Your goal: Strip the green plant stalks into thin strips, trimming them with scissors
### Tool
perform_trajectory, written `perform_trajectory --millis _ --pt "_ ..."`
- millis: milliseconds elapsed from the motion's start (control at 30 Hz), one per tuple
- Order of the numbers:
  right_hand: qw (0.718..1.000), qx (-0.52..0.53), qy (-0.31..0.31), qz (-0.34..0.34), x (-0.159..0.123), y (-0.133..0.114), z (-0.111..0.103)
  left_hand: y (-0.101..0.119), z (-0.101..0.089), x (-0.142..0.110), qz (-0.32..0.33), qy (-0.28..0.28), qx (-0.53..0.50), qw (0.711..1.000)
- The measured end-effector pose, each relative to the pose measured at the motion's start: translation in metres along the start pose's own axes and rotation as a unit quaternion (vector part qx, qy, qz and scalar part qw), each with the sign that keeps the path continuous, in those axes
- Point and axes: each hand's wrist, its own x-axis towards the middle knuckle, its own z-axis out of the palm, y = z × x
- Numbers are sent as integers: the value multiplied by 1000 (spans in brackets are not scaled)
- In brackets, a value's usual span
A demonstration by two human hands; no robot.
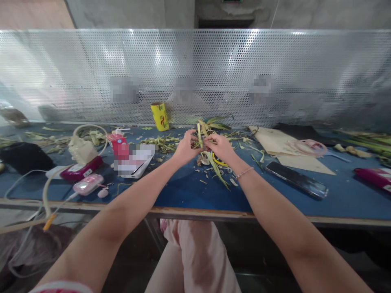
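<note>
My left hand (pixel 187 147) and my right hand (pixel 223 149) meet over the far middle of the table, fingers curled in pinches. Between them stands a pale yellow-green leaf strip (pixel 199 132), part of a small bundle of plant strips and leaves that both hands grip. Long green leaves (pixel 218 120) stick out behind my fingers. Below the right hand a drooping green leaf (pixel 220 175) hangs over the tabletop, close to a yellow curved piece (pixel 218 160). My fingertips partly hide how the strips are joined.
Plant scraps (pixel 161 143) litter the blue table (pixel 183 195). A yellow can-like container (pixel 159 116) stands against the perforated metal screen (pixel 214 73). At right lie a dark phone (pixel 297 180) and brown paper (pixel 275 140). Cables, a pink case (pixel 88 184) and a red packet (pixel 119 145) are left.
</note>
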Motion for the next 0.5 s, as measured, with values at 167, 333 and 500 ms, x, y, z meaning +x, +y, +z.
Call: perform_trajectory --millis 167,333,500 --pt "999 15 15 48 1 -2 -1 -2 -4 1 72 -7 96 993" --pt "995 65 7 74 2 0 0 -4 -6 0 120 -1 139 983" --pt "994 92 -11 58 4 9 1 -2 -7 0 155 7 158 975"
